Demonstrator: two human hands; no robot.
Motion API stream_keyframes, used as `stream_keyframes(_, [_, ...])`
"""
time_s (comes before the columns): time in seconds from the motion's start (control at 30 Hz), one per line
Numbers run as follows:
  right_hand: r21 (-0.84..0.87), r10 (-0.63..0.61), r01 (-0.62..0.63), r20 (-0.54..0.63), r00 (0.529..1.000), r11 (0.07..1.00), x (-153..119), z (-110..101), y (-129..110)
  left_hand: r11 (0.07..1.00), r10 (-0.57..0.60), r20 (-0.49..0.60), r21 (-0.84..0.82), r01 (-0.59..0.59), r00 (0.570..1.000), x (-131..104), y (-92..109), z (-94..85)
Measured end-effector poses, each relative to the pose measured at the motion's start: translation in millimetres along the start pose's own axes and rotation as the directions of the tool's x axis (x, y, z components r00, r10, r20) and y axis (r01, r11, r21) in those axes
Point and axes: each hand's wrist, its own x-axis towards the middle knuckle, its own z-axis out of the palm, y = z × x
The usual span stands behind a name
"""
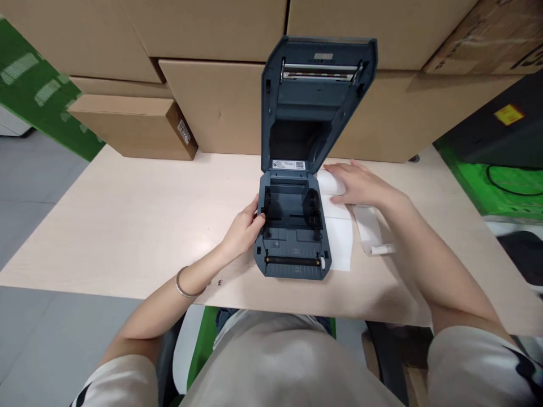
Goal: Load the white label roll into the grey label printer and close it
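A dark grey label printer (292,234) stands on the table before me with its lid (311,107) raised upright. Its inside shows a bare bay between two black roll holders, and a black roller crosses the front. My left hand (244,230) grips the printer's left side, thumb over the rim. Just right of the printer, the fingers of my right hand (358,183) curl around a white paper roll (330,182). A loose length of white label paper (340,243) runs from the roll toward me, partly behind the printer.
Another white paper strip (367,226) lies by my right forearm. Large cardboard boxes (216,107) line the table's back edge, with a smaller flat box (127,124) at the left. A dark machine (492,130) with a yellow label stands at the right.
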Motion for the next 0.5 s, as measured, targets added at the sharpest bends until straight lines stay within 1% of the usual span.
stream_keyframes(0.03, [0.014, 0.003, -0.003, 0.024, 1.0, 1.0, 7, 2, -5, 1.0, -0.004, -0.002, 0.001, 0.004, 1.0, 0, 0, 0.0])
stream_keyframes(0.1, [0.021, 0.023, -0.024, 0.024, 0.999, 1.0, 14, 4, -11, 1.0, -0.013, -0.008, 0.008, 0.013, 1.0, 0, 1, -0.2])
stream_keyframes(0.2, [-0.003, 0.026, -0.025, 0.012, 1.0, 1.0, 11, 2, -12, 1.0, 0.001, -0.008, 0.013, -0.001, 1.0, 0, 1, -0.2])
stream_keyframes(0.27, [-0.025, 0.028, -0.027, 0.012, 1.0, 0.999, -1, -4, -10, 1.0, 0.019, -0.005, 0.008, -0.019, 1.0, 0, 0, -0.1])
stream_keyframes(0.33, [-0.031, 0.024, -0.024, -0.004, 1.0, 0.999, -20, -16, -7, 1.0, 0.024, -0.007, 0.002, -0.024, 1.0, 0, -2, 0.2])
stream_keyframes(0.43, [0.011, -0.022, 0.022, -0.027, 0.999, 1.0, -54, -44, -8, 1.0, 0.015, -0.01, -0.003, -0.015, 1.0, 0, -4, 0.9])
stream_keyframes(0.5, [0.062, -0.045, 0.046, -0.03, 0.999, 0.997, -75, -65, -13, 1.0, 0.019, -0.012, -0.003, -0.019, 1.0, 1, -4, 1.2])
